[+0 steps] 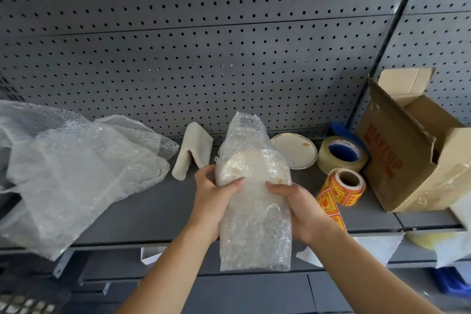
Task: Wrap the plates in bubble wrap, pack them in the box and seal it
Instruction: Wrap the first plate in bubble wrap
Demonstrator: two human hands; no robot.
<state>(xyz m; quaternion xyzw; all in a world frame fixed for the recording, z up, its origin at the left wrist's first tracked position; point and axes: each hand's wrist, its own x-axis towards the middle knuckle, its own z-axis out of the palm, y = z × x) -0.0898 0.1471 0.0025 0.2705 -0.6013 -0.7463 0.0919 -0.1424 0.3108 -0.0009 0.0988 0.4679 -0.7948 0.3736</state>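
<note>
Head view: a grey shelf [153, 206] sat under my hands, with pegboard [204, 46] behind it. Well left of my left hand lay a loose bubble wrap heap [76, 168]. A folded cream cloth [191, 150] was just beyond that hand. Beyond my right hand a bare plate [295, 148] lay on the shelf, partly hidden by the bundle. A clear tape roll [341, 154] and an orange sticker roll [344, 187] stood between my right hand and the open cardboard box [407, 160], flaps up. My left hand [214, 194] curled round the wrapped plate [254, 186] at its left edge, thumb across the front. My right hand [300, 206] gripped the right edge, thumb on the front. The bundle was held roughly upright between both hands, over the shelf's front edge.
</note>
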